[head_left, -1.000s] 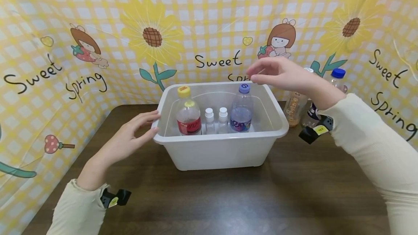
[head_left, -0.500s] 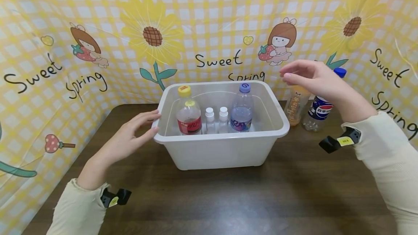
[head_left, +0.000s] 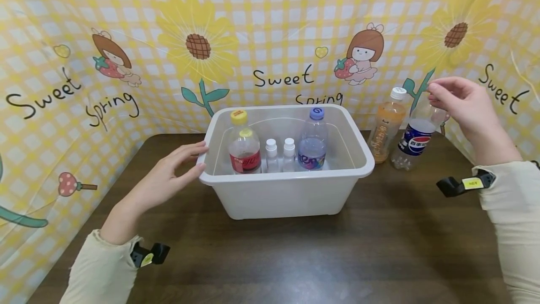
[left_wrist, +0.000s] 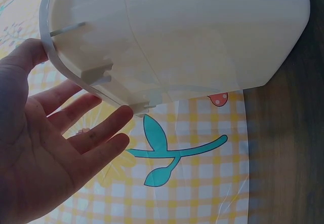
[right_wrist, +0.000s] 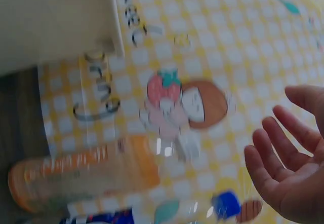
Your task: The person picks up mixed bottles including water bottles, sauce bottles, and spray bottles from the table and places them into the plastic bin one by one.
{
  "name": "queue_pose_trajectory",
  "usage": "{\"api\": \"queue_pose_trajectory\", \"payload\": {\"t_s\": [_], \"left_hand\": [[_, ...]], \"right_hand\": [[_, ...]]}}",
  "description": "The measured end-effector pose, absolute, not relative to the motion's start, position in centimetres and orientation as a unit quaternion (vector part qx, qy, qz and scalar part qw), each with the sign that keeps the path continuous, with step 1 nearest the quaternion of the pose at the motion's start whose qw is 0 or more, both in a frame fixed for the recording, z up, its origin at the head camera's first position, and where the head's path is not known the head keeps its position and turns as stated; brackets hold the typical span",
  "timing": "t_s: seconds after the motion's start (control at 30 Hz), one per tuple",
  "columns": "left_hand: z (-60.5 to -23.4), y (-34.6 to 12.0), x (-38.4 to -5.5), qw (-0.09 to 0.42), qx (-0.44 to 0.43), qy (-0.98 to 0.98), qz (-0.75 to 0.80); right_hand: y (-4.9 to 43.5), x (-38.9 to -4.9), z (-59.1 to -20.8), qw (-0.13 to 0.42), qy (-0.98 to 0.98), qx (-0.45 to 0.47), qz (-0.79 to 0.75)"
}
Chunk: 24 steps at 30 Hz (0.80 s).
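My left hand (head_left: 162,184) touches the left rim of a light grey plastic tub (head_left: 282,198). Its fingers look mostly straight in the left wrist view, with the thumb at the rim. Inside the tub stand a yellow-capped bottle with a red label (head_left: 245,159), two small white-capped bottles (head_left: 272,157) and a purple-capped bottle (head_left: 312,147). My right hand (head_left: 468,107), fingers loosely bent and holding nothing, is near the top of a Pepsi bottle (head_left: 416,136). It hides that bottle's cap in the head view. The right wrist view shows the blue cap (right_wrist: 226,205) apart from the fingers.
An orange-tinted bottle with a white cap (head_left: 386,128) stands between the tub and the Pepsi bottle. Everything rests on a dark wooden table (head_left: 270,257). A yellow checked cloth (head_left: 261,22) hangs behind and at both sides.
My right hand has moved right, from above the tub's back right corner past the orange-tinted bottle to the Pepsi bottle's top. My left hand and the tub have stayed in place.
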<state>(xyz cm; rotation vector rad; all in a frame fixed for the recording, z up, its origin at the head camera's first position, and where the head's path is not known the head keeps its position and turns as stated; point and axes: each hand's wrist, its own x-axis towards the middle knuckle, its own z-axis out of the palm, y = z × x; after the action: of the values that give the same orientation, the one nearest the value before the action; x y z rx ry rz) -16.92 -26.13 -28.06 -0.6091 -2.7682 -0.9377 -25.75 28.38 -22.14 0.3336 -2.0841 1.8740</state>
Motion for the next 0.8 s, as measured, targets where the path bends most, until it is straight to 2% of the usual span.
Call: {"api": "queue_pose_trajectory", "payload": {"t_s": [0.2,0.4,0.53,0.8], "left_hand": [[-28.0,-26.0,-16.8,0.076,-0.200,-0.924,-0.317],[-27.8,-25.9,-16.7,0.071,-0.199,-0.924,-0.320],[-27.8,-26.0,-16.8,0.069,-0.199,-0.923,-0.323],[-27.9,-26.0,-16.8,0.075,-0.201,-0.923,-0.320]], "right_hand": [[30.2,-26.6,-23.1,0.206,-0.701,0.031,0.683],[31.0,-27.7,-23.9,0.229,-0.764,-0.076,0.599],[31.1,-28.5,-24.7,0.213,-0.791,-0.117,0.562],[30.9,-29.5,-26.1,0.146,-0.823,-0.133,0.532]]}}
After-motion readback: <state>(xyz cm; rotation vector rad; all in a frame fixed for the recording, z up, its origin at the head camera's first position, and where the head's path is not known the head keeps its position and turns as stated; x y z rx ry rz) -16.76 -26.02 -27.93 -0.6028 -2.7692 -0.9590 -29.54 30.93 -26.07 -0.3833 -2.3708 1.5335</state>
